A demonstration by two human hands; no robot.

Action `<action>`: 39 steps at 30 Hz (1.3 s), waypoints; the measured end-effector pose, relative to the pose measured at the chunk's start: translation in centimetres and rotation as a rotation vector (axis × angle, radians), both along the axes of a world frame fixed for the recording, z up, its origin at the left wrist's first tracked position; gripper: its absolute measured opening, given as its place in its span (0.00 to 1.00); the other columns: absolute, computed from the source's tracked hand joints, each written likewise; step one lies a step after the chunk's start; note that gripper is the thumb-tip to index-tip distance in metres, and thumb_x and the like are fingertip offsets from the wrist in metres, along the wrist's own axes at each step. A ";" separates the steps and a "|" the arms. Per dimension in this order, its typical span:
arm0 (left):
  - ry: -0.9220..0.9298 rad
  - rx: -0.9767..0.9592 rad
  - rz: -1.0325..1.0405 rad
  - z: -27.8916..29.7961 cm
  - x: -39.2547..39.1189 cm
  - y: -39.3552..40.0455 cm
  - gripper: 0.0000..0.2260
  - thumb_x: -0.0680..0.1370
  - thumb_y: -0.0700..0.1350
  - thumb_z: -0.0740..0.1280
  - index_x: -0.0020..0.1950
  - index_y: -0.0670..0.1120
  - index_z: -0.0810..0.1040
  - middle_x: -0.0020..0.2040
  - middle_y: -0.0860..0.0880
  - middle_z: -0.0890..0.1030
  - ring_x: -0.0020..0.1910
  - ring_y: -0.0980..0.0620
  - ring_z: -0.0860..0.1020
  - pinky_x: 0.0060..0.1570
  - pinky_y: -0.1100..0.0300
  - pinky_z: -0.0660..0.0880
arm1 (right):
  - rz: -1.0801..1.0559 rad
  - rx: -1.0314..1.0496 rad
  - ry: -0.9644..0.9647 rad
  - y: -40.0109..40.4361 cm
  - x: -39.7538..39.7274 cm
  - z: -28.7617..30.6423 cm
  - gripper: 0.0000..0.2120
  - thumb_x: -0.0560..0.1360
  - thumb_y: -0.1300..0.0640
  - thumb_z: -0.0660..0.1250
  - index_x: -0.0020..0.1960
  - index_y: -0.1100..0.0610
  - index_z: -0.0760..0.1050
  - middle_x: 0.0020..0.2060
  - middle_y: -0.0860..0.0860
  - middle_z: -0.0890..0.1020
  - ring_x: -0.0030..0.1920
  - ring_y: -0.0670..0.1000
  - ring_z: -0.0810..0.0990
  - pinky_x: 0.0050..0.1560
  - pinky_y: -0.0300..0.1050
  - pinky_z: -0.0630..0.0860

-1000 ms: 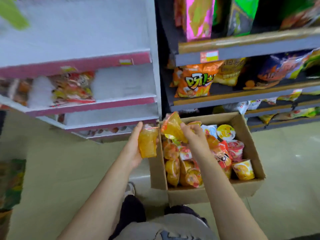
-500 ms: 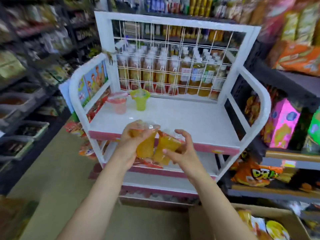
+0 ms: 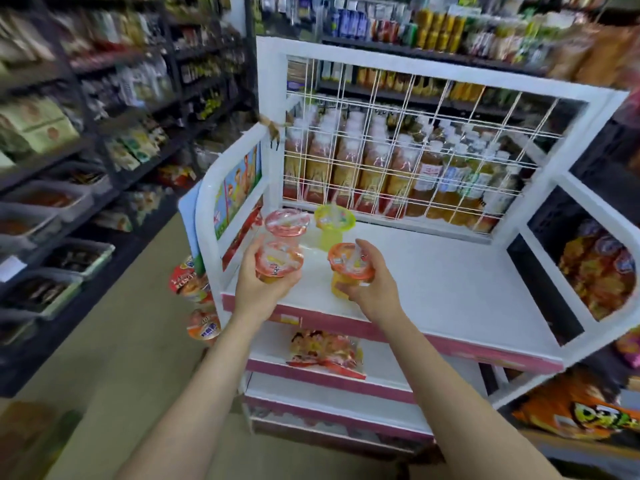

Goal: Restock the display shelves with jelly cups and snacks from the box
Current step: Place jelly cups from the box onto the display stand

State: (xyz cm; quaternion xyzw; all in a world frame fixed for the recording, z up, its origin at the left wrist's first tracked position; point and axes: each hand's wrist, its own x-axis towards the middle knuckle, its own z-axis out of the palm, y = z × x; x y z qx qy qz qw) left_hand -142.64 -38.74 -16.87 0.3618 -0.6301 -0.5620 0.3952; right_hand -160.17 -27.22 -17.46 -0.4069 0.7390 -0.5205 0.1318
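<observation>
Left hand: our left hand cupped an orange jelly cup from below and the side, fingers curled round its body, so the sealed lid stayed level and facing up over the front left of the top shelf.
Right hand: our right hand wrapped a second orange jelly cup at its lower body, thumb across the front; the base looked to be at or just above the shelf surface, though blur kept us from telling whether it touched.
Why held so: we judged both cups were carried upright and side by side so they could go down in a row in front of the two cups standing there.
Cups on the shelf: a pink jelly cup stood at the back left and a yellow-green jelly cup just beside it, both near the wire grid back.
Look of the cups: clear tapered plastic, yellow-orange jelly inside, an orange-rimmed foil lid with a small spoon or straw under the film.
Placement: the left cup sat just in front of the pink one, the right cup just in front of the yellow-green one.
Lower shelf: a snack bag lay flat on the tier below.
Box: out of view here.
Progress: early, we judged; most of the top shelf was bare white.
</observation>
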 end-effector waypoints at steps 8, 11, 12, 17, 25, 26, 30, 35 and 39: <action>-0.044 -0.015 -0.057 -1.3 0.3 -0.7 0.31 0.75 0.51 0.74 0.70 0.65 0.61 0.68 0.63 0.67 0.65 0.62 0.69 0.61 0.65 0.67 | 0.097 0.054 -0.003 -1.9 1.3 -0.2 0.36 0.73 0.47 0.74 0.76 0.45 0.61 0.60 0.29 0.70 0.57 0.34 0.75 0.63 0.47 0.76; -0.075 -0.030 -0.073 -1.0 0.3 -0.8 0.29 0.75 0.53 0.74 0.70 0.66 0.61 0.66 0.65 0.66 0.57 0.75 0.67 0.51 0.75 0.64 | 0.107 0.081 -0.004 -2.4 1.2 0.2 0.35 0.75 0.47 0.72 0.76 0.45 0.60 0.58 0.26 0.68 0.56 0.31 0.74 0.63 0.43 0.74; -0.081 -0.036 -0.073 -1.0 0.2 -0.8 0.30 0.75 0.53 0.74 0.70 0.67 0.61 0.66 0.66 0.66 0.55 0.78 0.66 0.50 0.75 0.63 | 0.106 0.085 0.000 -2.6 1.2 0.3 0.35 0.75 0.48 0.73 0.77 0.46 0.60 0.58 0.28 0.69 0.57 0.35 0.75 0.63 0.42 0.74; -0.114 -0.047 -0.046 -1.3 -0.1 -0.6 0.33 0.75 0.56 0.73 0.75 0.65 0.59 0.68 0.65 0.64 0.66 0.63 0.65 0.62 0.61 0.67 | 0.091 0.063 0.061 -2.8 1.2 -0.1 0.35 0.75 0.54 0.74 0.77 0.49 0.61 0.61 0.42 0.75 0.57 0.47 0.79 0.62 0.46 0.75; -0.272 -0.187 0.055 -0.4 0.1 0.3 0.41 0.73 0.62 0.72 0.80 0.57 0.54 0.78 0.49 0.62 0.77 0.50 0.60 0.73 0.50 0.61 | 0.122 0.070 0.048 -0.1 1.4 0.8 0.41 0.73 0.52 0.75 0.79 0.45 0.56 0.66 0.42 0.70 0.62 0.47 0.74 0.59 0.44 0.75; -0.316 -0.227 0.097 -0.5 0.3 1.7 0.41 0.74 0.61 0.72 0.80 0.57 0.52 0.80 0.47 0.58 0.78 0.49 0.56 0.73 0.50 0.57 | 0.112 0.067 0.035 1.2 1.7 1.1 0.41 0.74 0.51 0.75 0.78 0.41 0.54 0.67 0.43 0.70 0.62 0.47 0.73 0.57 0.42 0.75; -0.209 -0.586 0.203 -1.4 0.8 10.8 0.28 0.79 0.51 0.66 0.77 0.46 0.64 0.77 0.46 0.64 0.76 0.48 0.61 0.72 0.55 0.57 | 0.006 0.016 0.040 10.1 3.7 0.9 0.32 0.78 0.48 0.69 0.76 0.36 0.57 0.66 0.42 0.73 0.62 0.40 0.74 0.56 0.34 0.75; -0.357 -0.506 -0.215 -10.4 -3.5 23.3 0.23 0.79 0.54 0.60 0.70 0.41 0.72 0.68 0.44 0.74 0.68 0.43 0.72 0.68 0.47 0.68 | -0.163 0.171 0.072 26.2 3.1 -6.4 0.25 0.79 0.51 0.66 0.74 0.42 0.65 0.62 0.43 0.78 0.60 0.42 0.77 0.55 0.41 0.79; -0.721 -0.347 -0.545 -19.2 -6.0 31.9 0.26 0.79 0.58 0.60 0.71 0.43 0.72 0.70 0.44 0.73 0.70 0.41 0.69 0.70 0.47 0.66 | -0.316 0.475 -0.035 38.2 0.0 -15.3 0.24 0.79 0.50 0.67 0.74 0.47 0.66 0.62 0.47 0.78 0.61 0.48 0.77 0.57 0.44 0.76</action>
